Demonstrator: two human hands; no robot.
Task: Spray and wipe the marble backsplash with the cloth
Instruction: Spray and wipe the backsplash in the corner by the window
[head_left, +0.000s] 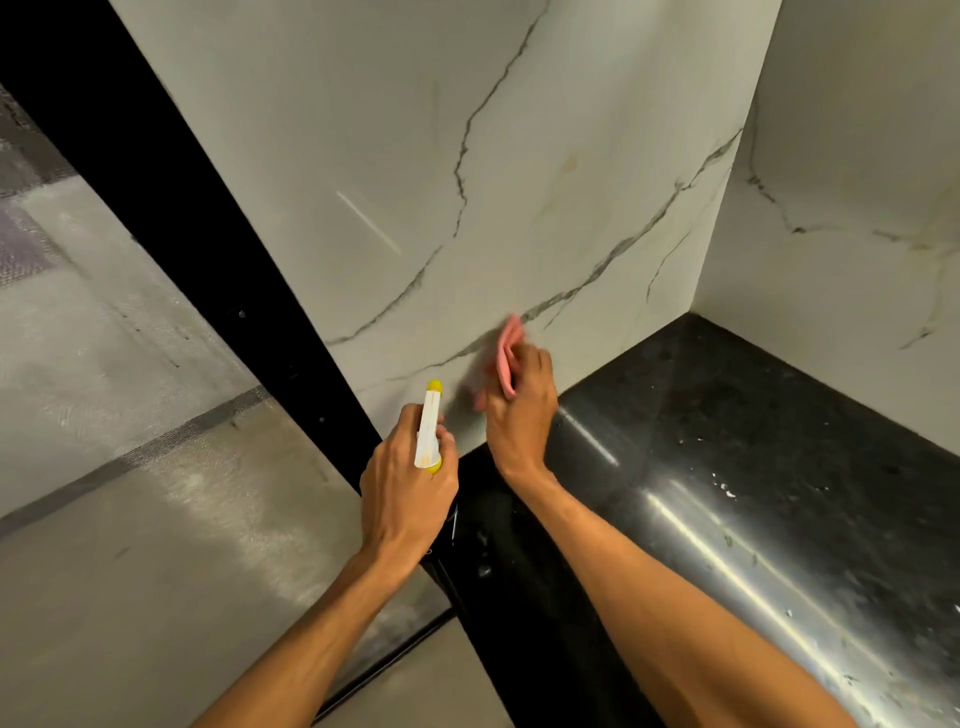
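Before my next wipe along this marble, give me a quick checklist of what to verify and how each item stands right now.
1. Right hand grips the pink cloth: ok.
2. Pink cloth pressed flat on the marble backsplash: cannot tell, the cloth is blurred.
3. Left hand holds the spray bottle: ok.
4. Yellow nozzle aims at the marble, just left of the cloth hand: ok.
5. Marble wet from spray where the cloth is: cannot tell.
6. Black countertop under the wiping zone clean: not ok, white specks lie on it.
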